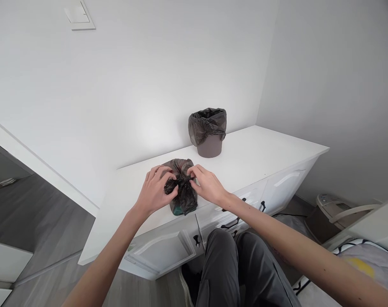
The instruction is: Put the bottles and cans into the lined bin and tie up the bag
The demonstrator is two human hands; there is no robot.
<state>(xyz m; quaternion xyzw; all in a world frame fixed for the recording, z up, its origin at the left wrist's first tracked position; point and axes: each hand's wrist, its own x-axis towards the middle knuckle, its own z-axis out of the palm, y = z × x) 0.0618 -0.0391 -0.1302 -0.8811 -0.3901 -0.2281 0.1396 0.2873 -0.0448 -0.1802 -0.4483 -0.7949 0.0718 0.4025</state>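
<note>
A filled dark translucent garbage bag [188, 198] sits near the front edge of the white cabinet top, with something green showing through its lower left side. Its gathered, twisted neck lies between my two hands. From the left, my left hand [153, 189] curls its fingers and thumb around the bunched plastic. On the other side, my right hand [208, 184] pinches the plastic at the neck between thumb and fingers. Just behind stands a brown-grey trash can [209, 147], lined with another dark bag [202, 128] folded over its rim.
The white cabinet [264, 149] stands against the wall, its doors and drawers bearing black handles [230, 223]. My knees [222, 251] are close to its front. At the right, a beige-and-brown appliance [331, 209] rests on the floor, near a patterned cushion-like item [372, 260].
</note>
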